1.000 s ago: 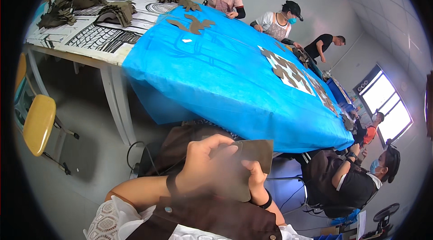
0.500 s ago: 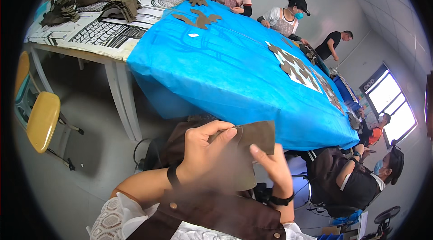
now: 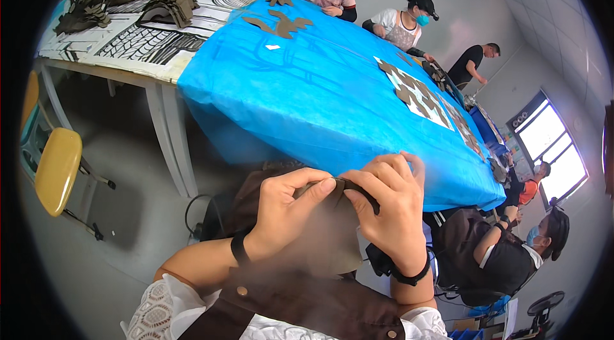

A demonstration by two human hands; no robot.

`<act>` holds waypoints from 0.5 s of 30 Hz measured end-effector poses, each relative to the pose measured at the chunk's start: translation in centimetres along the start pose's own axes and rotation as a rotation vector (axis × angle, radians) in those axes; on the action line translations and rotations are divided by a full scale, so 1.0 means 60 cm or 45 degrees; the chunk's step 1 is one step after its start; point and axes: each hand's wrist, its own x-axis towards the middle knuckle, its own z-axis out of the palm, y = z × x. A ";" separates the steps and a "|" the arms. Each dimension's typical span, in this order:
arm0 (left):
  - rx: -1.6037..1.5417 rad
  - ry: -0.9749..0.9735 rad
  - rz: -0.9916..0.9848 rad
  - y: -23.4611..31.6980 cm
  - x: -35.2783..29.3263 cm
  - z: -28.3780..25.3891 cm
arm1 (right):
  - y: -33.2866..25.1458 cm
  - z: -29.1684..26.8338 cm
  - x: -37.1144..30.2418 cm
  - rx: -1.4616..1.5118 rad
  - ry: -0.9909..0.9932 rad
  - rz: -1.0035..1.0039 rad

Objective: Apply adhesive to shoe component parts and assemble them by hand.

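Observation:
My left hand [image 3: 284, 212] and my right hand [image 3: 390, 209] both pinch the top edge of a flat brown leather-like piece [image 3: 329, 231] held up close in front of my chest. The fingertips of the two hands nearly meet at the upper edge of the piece. Its lower part hangs between my wrists, blurred by nearness. A dark band circles each wrist. More brown material [image 3: 256, 190] lies on my lap behind the piece.
A long table under a blue cover [image 3: 320, 97] with brown cut shapes [image 3: 416, 94] runs away ahead. Left of it stands a table with patterned sheets [image 3: 141, 39] and dark piles. Several people sit along the far and right sides. A yellow stool [image 3: 57, 167] stands at left.
Both hands have come together at the top edge of the brown piece; my right hand moved up from under it, and the piece now faces edge-on.

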 end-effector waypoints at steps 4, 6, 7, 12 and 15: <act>-0.049 -0.006 -0.048 0.001 -0.001 0.002 | -0.001 0.002 -0.001 0.006 -0.008 0.004; -0.092 -0.003 -0.070 0.002 -0.003 0.005 | -0.004 0.003 -0.002 0.035 0.019 0.022; -0.130 -0.006 -0.081 0.002 -0.004 0.005 | -0.005 0.003 -0.002 0.034 0.020 0.022; -0.070 -0.017 -0.066 0.004 -0.003 0.005 | -0.009 0.010 -0.007 0.023 0.017 0.063; 0.002 -0.011 -0.049 0.007 -0.005 0.005 | -0.009 0.018 -0.008 0.050 0.030 0.088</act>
